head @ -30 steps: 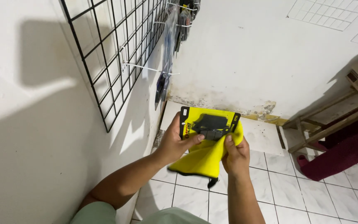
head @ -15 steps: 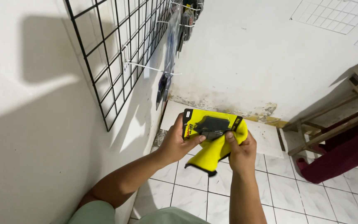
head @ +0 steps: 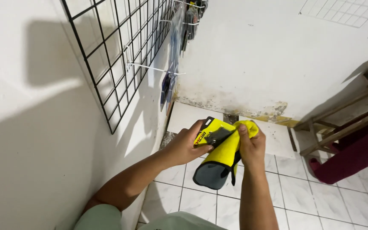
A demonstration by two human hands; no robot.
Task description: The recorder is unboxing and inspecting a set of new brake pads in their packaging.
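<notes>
Yellow and grey, a fabric glove [head: 220,157] with a yellow packaging card [head: 209,133] on its top is held in the air with both hands, above the white tiled floor [head: 303,191] and close to the white wall on the left. The left hand [head: 186,145] grips the upper left edge of the card; its thumb lies on the front and its fingers [head: 197,127] curl around the top edge. The right hand [head: 252,147] closes on the upper right part of the glove, with the fingers pressed together on the yellow fabric and the thumb [head: 242,134] on its front side. The grey cuff of the glove hangs down between the two forearms.

On the left wall is a black wire grid panel [head: 120,55] with white hooks [head: 154,68]. Some packaged goods [head: 171,72] hang from the hooks further along the panel. At the right side stands a wooden stool [head: 346,115], and a dark red cloth [head: 354,153] lies beside it on the floor. The foot of the far wall shows stains and peeling paint.
</notes>
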